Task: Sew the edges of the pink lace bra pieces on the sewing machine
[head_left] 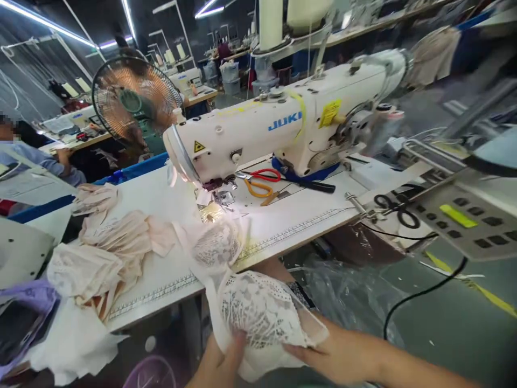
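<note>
A white lace bra (pixel 258 307) hangs over the table's front edge, one cup lying up by the needle area and the other held low between my hands. My left hand (pixel 222 358) grips its lower left border with the thumb on the lace. At the lower right, my right hand (pixel 323 350) pinches the other side of the same cup, with a strap loop over the fingers. The white sewing machine (pixel 250 134) stands just beyond, its lamp lighting the needle plate (pixel 212 210).
A pile of beige fabric pieces (pixel 121 248) lies on the table's left. Red-handled scissors (pixel 264 174) and orange-handled snips (pixel 258 188) rest beneath the machine arm. A control panel (pixel 468 215) juts in at the right. A fan (pixel 137 108) and a person's sleeve (pixel 60 161) are behind.
</note>
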A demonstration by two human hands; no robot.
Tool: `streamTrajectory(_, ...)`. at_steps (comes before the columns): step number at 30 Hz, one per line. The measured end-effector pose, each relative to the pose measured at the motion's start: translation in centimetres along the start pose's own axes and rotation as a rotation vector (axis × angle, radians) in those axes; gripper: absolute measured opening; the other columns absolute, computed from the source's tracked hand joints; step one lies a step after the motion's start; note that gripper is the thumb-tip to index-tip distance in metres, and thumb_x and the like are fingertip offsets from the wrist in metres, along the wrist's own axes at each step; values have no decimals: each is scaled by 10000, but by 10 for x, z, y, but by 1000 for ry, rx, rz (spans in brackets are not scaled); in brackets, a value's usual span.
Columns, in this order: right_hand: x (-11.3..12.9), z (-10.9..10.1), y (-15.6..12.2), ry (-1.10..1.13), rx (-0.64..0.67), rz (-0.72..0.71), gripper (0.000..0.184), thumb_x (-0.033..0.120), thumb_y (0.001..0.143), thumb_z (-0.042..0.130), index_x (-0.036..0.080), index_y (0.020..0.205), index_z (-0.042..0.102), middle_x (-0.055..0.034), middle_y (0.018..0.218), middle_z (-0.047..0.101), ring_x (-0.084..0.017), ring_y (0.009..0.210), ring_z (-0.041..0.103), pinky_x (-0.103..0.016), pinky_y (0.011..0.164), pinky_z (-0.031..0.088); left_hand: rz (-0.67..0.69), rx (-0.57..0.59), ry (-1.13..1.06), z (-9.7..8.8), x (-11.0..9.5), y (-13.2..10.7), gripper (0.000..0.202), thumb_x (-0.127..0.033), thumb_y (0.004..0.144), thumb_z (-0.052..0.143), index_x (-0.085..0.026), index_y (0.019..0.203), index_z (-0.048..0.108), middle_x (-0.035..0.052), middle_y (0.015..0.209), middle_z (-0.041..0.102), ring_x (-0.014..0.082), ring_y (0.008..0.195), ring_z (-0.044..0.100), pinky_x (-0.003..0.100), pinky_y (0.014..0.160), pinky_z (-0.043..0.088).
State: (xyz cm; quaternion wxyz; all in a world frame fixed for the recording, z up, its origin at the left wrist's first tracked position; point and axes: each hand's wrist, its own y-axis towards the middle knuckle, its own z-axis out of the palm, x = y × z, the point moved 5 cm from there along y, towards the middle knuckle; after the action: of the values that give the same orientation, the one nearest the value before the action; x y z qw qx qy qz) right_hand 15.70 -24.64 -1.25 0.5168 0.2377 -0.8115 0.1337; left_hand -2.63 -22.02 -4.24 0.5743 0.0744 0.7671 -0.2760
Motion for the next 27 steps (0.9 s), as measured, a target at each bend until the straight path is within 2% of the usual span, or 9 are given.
streamTrajectory(3, -27, 7, 5, 29, -37, 148, 275, 300, 876, 355, 209, 705, 550, -22, 725, 594, -151, 670, 530, -281, 684, 446, -15, -35, -15, 3, 7, 8, 495, -549, 799, 546, -170, 1108, 617, 94, 1067, 646, 310, 1096, 524, 393, 965, 420)
streamTrajectory(7, -55, 17, 7, -72, -158, 328, 296, 358, 844, 396, 212, 594, 338, 30, 596, 440, -120, 564, 404, -247, 533, 323, 14, 44, 6, 3, 5, 16, 596, -607, 806, 480, -127, 1137, 604, 126, 1055, 655, 293, 1045, 553, 398, 964, 416)
streamTrajectory(10, -53, 21, 6, -11, -107, 254, 319, 377, 857, 391, 213, 598, 300, 47, 580, 395, -109, 549, 382, -233, 527, 295, 36, 206, 34, -6, -3, 17, 510, -550, 826, 498, -140, 1100, 628, 109, 1085, 647, 270, 1045, 550, 373, 964, 411)
streamTrajectory(12, -44, 25, 4, 37, -19, 163, 303, 349, 872, 378, 211, 605, 339, 48, 574, 420, -107, 547, 404, -220, 538, 311, 51, 253, -67, -19, -12, 21, 495, -549, 803, 534, -137, 1049, 653, 111, 1080, 648, 278, 1039, 553, 386, 961, 408)
streamTrajectory(17, -29, 54, 8, -204, 172, -6, 197, 243, 825, 481, 219, 635, 524, 20, 640, 626, -139, 603, 561, -226, 573, 349, 13, -39, -723, -66, -31, 48, 494, -526, 710, 650, -133, 1010, 647, 121, 954, 679, 290, 964, 607, 423, 890, 454)
streamTrajectory(20, -35, 68, 17, -384, 191, 8, 109, 172, 750, 534, 230, 699, 611, -14, 673, 685, -191, 623, 624, -250, 541, 355, 59, -206, -787, -80, -40, 61, 395, -380, 647, 755, -122, 930, 658, 98, 871, 697, 257, 877, 636, 381, 840, 482)
streamTrajectory(22, -43, 60, 21, -445, 201, 87, 92, 156, 707, 572, 223, 671, 624, -28, 674, 695, -216, 625, 636, -263, 530, 359, 87, -277, -741, -82, -43, 63, 343, -330, 631, 778, -111, 869, 663, 86, 802, 702, 237, 810, 645, 352, 789, 496)
streamTrajectory(25, -43, 16, 28, -396, 79, 183, 108, 314, 775, 553, 229, 746, 614, -20, 728, 679, -199, 661, 618, -263, 563, 396, 116, -264, -635, -73, -42, 61, 320, -350, 645, 768, -102, 819, 666, 78, 743, 699, 211, 717, 638, 312, 690, 499)
streamTrajectory(27, -35, -32, 35, -264, -290, 225, 285, 413, 866, 392, 223, 779, 586, -27, 730, 627, -180, 686, 585, -277, 619, 421, 125, -234, -553, -67, -39, 58, 321, -377, 658, 754, -102, 802, 672, 73, 724, 697, 193, 675, 624, 286, 643, 488)
